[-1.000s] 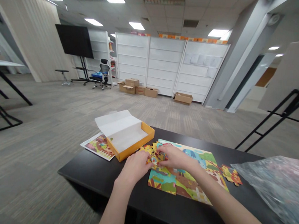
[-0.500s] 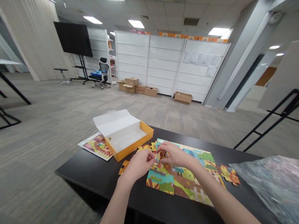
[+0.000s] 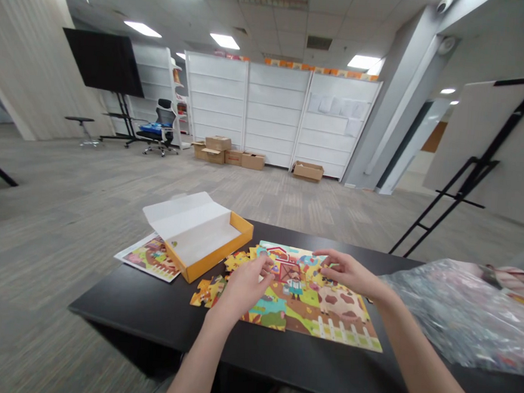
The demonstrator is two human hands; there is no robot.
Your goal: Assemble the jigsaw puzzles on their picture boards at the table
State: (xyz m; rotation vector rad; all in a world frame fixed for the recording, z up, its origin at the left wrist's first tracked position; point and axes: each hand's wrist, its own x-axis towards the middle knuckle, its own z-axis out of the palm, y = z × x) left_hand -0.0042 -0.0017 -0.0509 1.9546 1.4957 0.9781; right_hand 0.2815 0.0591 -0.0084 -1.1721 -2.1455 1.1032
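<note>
A farm-scene jigsaw puzzle lies on the black table, its printed barn, farmer and cow showing. Over its left side is my left hand, fingers bent and a little apart, with nothing visible between them. My right hand hovers above the upper right part, thumb and fingers spread, holding nothing that I can see. Its fingers cover some of the yellow area there. Loose puzzle pieces lie left of my left hand, and more yellow pieces sit between the puzzle and the box.
An open yellow box with a white lid flap stands at the table's back left. Partly under it lies a printed picture sheet. A clear plastic bag fills the right side of the black table.
My right hand has moved right, away from my left hand, uncovering the barn and farmer. Its fingers have spread. The view has shifted to the right.
</note>
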